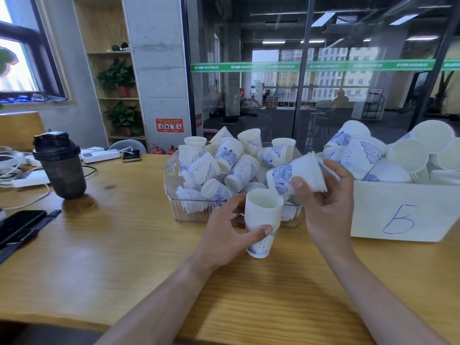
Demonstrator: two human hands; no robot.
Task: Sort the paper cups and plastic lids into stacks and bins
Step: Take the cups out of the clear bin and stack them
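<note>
An upright stack of white paper cups with blue print (261,220) stands on the wooden table in front of the clear plastic bin (171,185). My left hand (229,235) grips this stack from the left, thumb across its front. My right hand (326,195) holds a short nested bunch of cups (293,176) tipped on its side, just above and right of the stack. The clear bin is heaped with several loose cups (231,158) and some thin plastic lids (191,197) at its bottom.
A white box marked with a blue handwritten letter (403,215) stands at the right, piled with cups. A dark shaker bottle (61,165) stands at the left, with phones (20,225), cables and power strips near the left edge. A glass wall lies behind the table.
</note>
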